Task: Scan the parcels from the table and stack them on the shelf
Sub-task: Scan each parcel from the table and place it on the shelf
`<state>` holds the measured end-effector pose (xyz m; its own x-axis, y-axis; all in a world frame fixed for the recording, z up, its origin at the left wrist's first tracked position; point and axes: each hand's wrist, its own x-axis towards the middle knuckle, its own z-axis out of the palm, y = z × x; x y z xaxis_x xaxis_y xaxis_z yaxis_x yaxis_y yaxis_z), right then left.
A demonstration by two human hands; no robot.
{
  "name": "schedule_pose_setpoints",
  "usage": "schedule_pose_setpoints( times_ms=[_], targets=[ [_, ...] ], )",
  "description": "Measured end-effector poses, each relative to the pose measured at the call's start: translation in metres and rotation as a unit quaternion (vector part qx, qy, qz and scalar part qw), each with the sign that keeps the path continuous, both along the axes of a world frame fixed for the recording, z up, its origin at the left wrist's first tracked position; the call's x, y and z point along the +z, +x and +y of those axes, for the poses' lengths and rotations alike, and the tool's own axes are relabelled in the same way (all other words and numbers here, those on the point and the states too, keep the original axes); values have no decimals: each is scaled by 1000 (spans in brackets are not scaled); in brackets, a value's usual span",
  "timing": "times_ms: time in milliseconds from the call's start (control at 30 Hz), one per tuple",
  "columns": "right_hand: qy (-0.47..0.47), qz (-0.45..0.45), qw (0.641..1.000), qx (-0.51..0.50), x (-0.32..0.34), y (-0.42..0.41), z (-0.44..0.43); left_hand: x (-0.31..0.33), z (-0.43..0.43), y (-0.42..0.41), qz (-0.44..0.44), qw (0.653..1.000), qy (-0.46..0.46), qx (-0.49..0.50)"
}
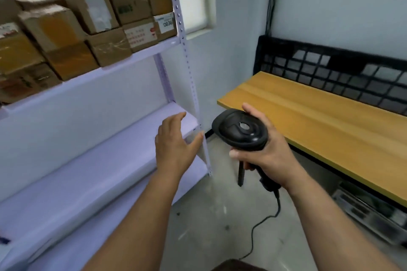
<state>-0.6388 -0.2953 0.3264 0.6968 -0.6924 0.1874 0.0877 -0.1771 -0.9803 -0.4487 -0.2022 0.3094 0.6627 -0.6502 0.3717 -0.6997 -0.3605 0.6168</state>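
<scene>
The right grip point(264, 152) clasps the barcode scanner point(241, 130) by its handle. The left grip point(174, 145) hovers released near the shelf point(110, 66). The parcels point(92, 28) sit stacked on its upper board, and none shows on the desk point(319, 121). Keep the scanner aimed forward and the left grip free for lifting.

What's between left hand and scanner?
Head view: only the shelf's front upright stands between the left hand and the scanner, with floor behind it.

a black barcode scanner point(241, 132) with a small grey disc on its head. pale lilac shelf point(141, 53) with brown cardboard parcels point(72, 35), some with white labels. honey-yellow wooden table point(319, 116) on the right, black grid panel point(330, 68) behind it.
</scene>
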Motion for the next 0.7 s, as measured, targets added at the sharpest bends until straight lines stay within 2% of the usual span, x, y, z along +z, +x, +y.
schedule_pose_setpoints(
  times_ms=[367, 700],
  targets=[
    [6, 21, 983, -182, -24, -124, -49, -23, -110, -101, 17, 988, 31, -149],
    [29, 69, 937, -342, -31, -207, -98, -43, -219, -191, 21, 952, 53, -301]
  ],
)
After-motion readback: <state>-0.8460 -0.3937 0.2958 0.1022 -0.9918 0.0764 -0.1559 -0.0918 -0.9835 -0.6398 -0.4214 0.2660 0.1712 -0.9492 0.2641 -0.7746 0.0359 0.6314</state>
